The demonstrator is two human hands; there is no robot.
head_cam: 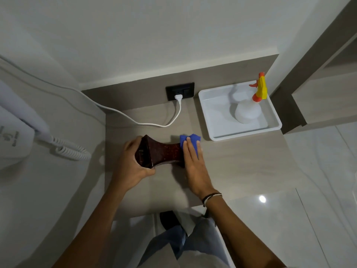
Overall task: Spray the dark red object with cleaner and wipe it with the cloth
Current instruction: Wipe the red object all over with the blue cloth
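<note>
i see my left hand point(133, 161) gripping the dark red object point(162, 153), which lies on its side on the bench point(231, 163); my right hand point(193, 163), fingers flat, presses the blue cloth point(188, 140) against its far end.

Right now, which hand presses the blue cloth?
The right hand, fingers flat on the cloth; the left hand grips the red object.

Single view, head-mounted, wide-angle. Looks steeply down and forward from above the table point(231, 163), close in, with both forearms entering from the bottom edge and both hands near centre. Far wall and its socket plate point(180, 91) fill the top. Floor point(309, 219) shows lower right. Edges bow from lens distortion.
</note>
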